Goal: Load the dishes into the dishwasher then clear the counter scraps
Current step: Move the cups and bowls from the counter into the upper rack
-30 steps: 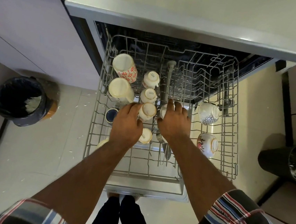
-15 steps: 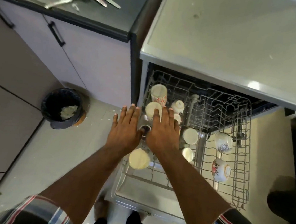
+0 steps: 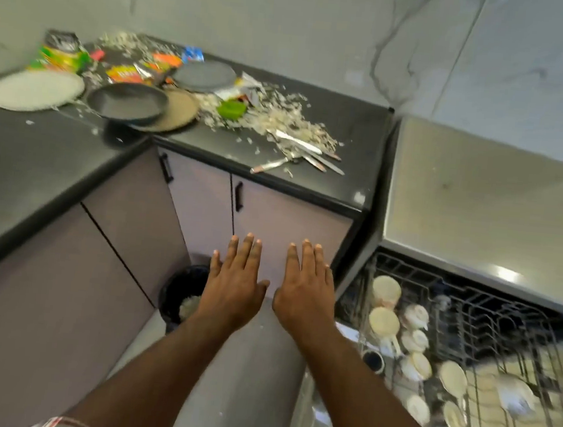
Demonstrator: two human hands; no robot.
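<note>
From the head camera, both bare forearms reach forward side by side, palms down; the left hand (image 3: 236,283) and the right hand (image 3: 305,289) are spread flat with fingers straight and slightly fanned, holding nothing, thumbs nearly meeting, in front of the mauve cabinet doors (image 3: 272,219); below the left hand stands a black round waste bin (image 3: 181,293) on the floor; at the right, the pulled-out wire dishwasher rack (image 3: 466,351) holds cream and patterned cups (image 3: 383,321), blurred; on the dark corner surface (image 3: 350,123) well beyond the hands lie a pale round plate (image 3: 36,89), a dark shallow pan (image 3: 127,103), a grey round plate (image 3: 204,75), scattered pale food scraps (image 3: 275,119), steel cutlery (image 3: 300,151) and bright snack wrappers (image 3: 125,73).
</note>
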